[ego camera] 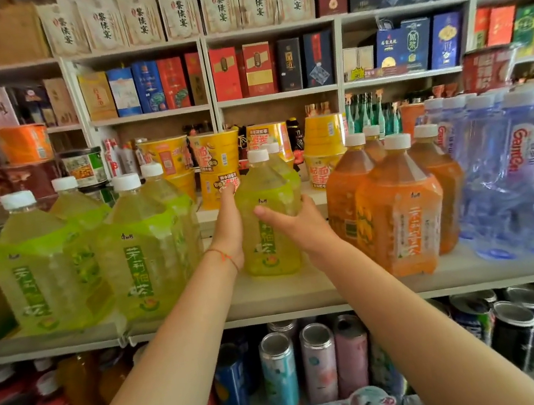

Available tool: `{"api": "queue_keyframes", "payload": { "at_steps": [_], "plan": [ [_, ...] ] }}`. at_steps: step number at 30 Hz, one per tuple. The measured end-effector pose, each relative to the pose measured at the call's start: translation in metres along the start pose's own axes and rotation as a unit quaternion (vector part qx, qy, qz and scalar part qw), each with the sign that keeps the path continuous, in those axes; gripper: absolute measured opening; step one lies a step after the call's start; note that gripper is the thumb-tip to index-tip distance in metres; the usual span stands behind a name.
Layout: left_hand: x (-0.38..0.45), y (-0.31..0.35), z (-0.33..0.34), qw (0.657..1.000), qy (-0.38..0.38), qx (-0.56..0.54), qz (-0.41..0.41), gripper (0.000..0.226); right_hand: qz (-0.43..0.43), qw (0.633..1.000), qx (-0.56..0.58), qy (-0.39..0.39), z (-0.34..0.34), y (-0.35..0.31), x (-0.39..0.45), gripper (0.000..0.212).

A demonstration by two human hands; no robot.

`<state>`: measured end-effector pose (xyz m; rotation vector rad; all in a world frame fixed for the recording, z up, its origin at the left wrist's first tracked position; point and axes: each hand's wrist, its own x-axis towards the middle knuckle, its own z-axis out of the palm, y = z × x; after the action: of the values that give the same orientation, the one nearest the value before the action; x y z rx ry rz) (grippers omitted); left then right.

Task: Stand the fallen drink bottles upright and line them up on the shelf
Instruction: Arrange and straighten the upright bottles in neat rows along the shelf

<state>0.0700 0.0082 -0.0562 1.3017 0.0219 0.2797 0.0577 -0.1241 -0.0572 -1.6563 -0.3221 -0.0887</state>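
Two green bottles (49, 262) stand upright at the shelf's (307, 295) front left. The left hand (229, 223) lies flat against the left side of a middle green bottle (267, 216) — fingers straight. The right hand (296, 222) grips that bottle's right side, thumb across the front. It stands upright — set back from the front row. Orange bottles (398, 210) stand right of it.

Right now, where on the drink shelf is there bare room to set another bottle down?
Bare shelf board shows in front of the held green tea bottle, between the left green tea bottles and the orange tea bottles. Both sides are crowded, as are the water bottles.
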Motion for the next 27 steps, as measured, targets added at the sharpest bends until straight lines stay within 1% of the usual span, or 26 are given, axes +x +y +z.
{"api": "queue_keyframes", "payload": {
  "at_steps": [2, 7, 9, 10, 13, 14, 16, 18, 20, 21, 22, 23, 24, 25, 26, 27],
  "plan": [
    [-0.006, 0.001, 0.003, 1.000, -0.003, 0.011, 0.005, 0.059, 0.002, 1.000, 0.014, -0.007, 0.002, 0.000, 0.000, 0.115],
    [-0.025, 0.005, 0.002, 0.999, 0.002, 0.038, 0.023, 0.054, -0.003, 0.998, 0.045, -0.033, 0.007, 0.001, -0.001, 0.100],
    [-0.036, 0.008, -0.001, 0.998, 0.037, 0.052, 0.030, 0.049, 0.000, 0.997, 0.052, -0.051, 0.011, 0.002, -0.005, 0.097],
    [-0.042, 0.009, -0.004, 0.996, 0.056, 0.058, 0.034, 0.047, 0.001, 0.997, 0.053, -0.064, 0.014, 0.002, -0.007, 0.099],
    [-0.057, 0.011, -0.012, 0.991, 0.102, 0.071, 0.046, 0.054, -0.004, 0.994, 0.061, -0.095, 0.024, 0.002, -0.014, 0.109],
    [-0.061, 0.012, -0.014, 0.990, 0.110, 0.070, 0.047, 0.054, -0.004, 0.993, 0.064, -0.096, 0.027, 0.001, -0.017, 0.112],
    [-0.070, 0.017, -0.014, 0.990, 0.118, 0.064, 0.051, 0.046, 0.003, 0.994, 0.063, -0.087, 0.030, 0.000, -0.021, 0.115],
    [-0.076, 0.021, -0.010, 0.988, 0.132, 0.069, 0.049, 0.043, 0.008, 0.996, 0.047, -0.078, 0.030, 0.000, -0.025, 0.109],
    [-0.079, 0.018, -0.006, 0.977, 0.169, 0.108, 0.071, 0.045, -0.022, 0.998, 0.012, -0.061, 0.027, -0.003, -0.032, 0.101],
    [-0.082, 0.014, -0.003, 0.964, 0.198, 0.139, 0.111, 0.047, -0.058, 0.997, -0.016, -0.046, 0.022, -0.007, -0.036, 0.098],
    [-0.088, 0.010, 0.000, 0.941, 0.225, 0.181, 0.178, 0.050, -0.110, 0.992, -0.050, -0.021, 0.014, -0.012, -0.040, 0.092],
    [-0.096, 0.007, 0.005, 0.904, 0.239, 0.228, 0.270, 0.051, -0.180, 0.980, -0.083, 0.015, 0.004, -0.019, -0.044, 0.081],
    [-0.103, 0.006, 0.011, 0.855, 0.235, 0.278, 0.370, 0.050, -0.258, 0.957, -0.118, 0.062, -0.009, -0.027, -0.048, 0.068],
    [-0.108, 0.006, 0.019, 0.798, 0.216, 0.325, 0.459, 0.046, -0.332, 0.923, -0.151, 0.124, -0.024, -0.035, -0.050, 0.056],
    [-0.109, 0.005, 0.027, 0.748, 0.191, 0.361, 0.523, 0.040, -0.393, 0.880, -0.182, 0.194, -0.040, -0.043, -0.049, 0.047],
    [-0.109, 0.005, 0.036, 0.718, 0.160, 0.383, 0.558, 0.035, -0.424, 0.840, -0.210, 0.265, -0.055, -0.049, -0.047, 0.042]
  ]
}}
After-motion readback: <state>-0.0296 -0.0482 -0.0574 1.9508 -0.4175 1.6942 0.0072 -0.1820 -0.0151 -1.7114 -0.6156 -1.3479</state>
